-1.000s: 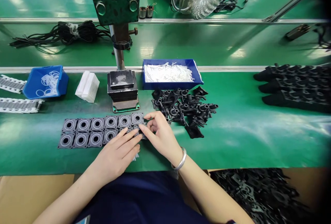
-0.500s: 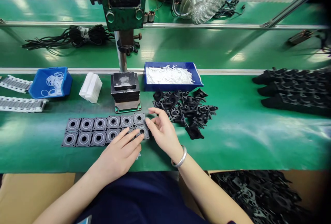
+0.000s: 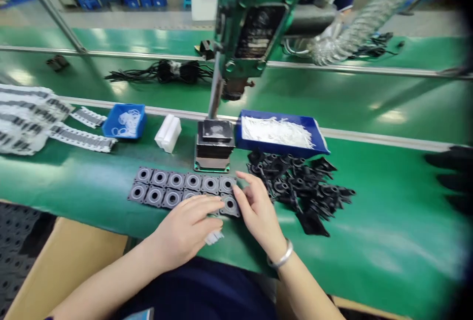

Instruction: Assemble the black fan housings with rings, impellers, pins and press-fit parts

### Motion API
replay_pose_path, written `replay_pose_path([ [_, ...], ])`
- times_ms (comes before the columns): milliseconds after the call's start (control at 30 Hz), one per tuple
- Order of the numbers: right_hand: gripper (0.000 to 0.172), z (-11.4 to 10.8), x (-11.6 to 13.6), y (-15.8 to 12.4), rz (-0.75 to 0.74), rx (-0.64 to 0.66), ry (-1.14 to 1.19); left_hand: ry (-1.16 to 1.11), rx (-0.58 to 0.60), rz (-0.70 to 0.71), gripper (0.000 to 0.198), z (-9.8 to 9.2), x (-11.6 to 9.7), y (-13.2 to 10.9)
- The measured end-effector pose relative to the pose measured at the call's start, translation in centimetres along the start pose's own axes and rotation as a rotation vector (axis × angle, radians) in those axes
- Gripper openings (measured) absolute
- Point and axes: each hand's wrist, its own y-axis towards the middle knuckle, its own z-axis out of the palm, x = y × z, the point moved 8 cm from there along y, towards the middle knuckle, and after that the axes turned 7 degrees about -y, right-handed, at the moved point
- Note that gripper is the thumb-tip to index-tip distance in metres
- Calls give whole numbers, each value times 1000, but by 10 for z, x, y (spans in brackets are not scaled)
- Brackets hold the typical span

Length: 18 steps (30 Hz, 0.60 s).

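In the head view, two rows of square black plates (image 3: 176,180) with round centre holes and pale rings lie side by side on the green bench. My left hand (image 3: 186,233) reaches over the front row, its fingers bent and hiding part of it. Thin white strips (image 3: 214,237) stick out under its thumb, seemingly held in the palm. At the row's right end, my right hand (image 3: 258,209) has thumb and forefinger apart, touching or very near the last plates. A heap of black plastic parts with stems (image 3: 295,182) lies just right of it.
Behind the plates stands a press with a black block (image 3: 213,148) under its green head (image 3: 254,29). Along the back are a blue tray (image 3: 242,148) of white strips, a white block (image 3: 168,133), and a blue bin (image 3: 129,130) of white rings. White-and-grey strips (image 3: 81,137) lie left.
The camera view has turned left, shifting everything rightward. My left hand's fingers have drawn closer together, and more of the white strips shows beneath them. My right hand stays at the row's end.
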Motion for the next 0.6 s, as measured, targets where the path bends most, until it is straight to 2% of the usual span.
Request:
replay_pose_path([
  [67, 34, 2, -1, 0, -10, -9, -21, -48, -41, -135, 22, -31, 19, -1],
  [133, 34, 5, 1, 1, -36, -10, -31, -15, -58, -305, 19, -67, 48, -3],
  [233, 34, 7, 2, 3, -62, -12, -33, 124, -22, -625, 17, -122, 111, -7],
  [300, 36, 7, -1, 3, -54, -18, -43, 256, 64, -837, 14, -153, 159, -10],
  [367, 38, 4, -8, 1, -33, -47, -54, 386, 70, -978, 19, -183, 200, -10],
  [467, 36, -3, -17, -4, -29, -141, -58, 404, 130, -1103, 16, -203, 249, -6],
  [533, 31, -8, -18, -7, -79, -218, -73, 368, 201, -1198, 12, -205, 273, -6],
  [600, 26, -11, -15, -9, -146, -277, -101, 332, 254, -1272, 17, -204, 288, -6],
])
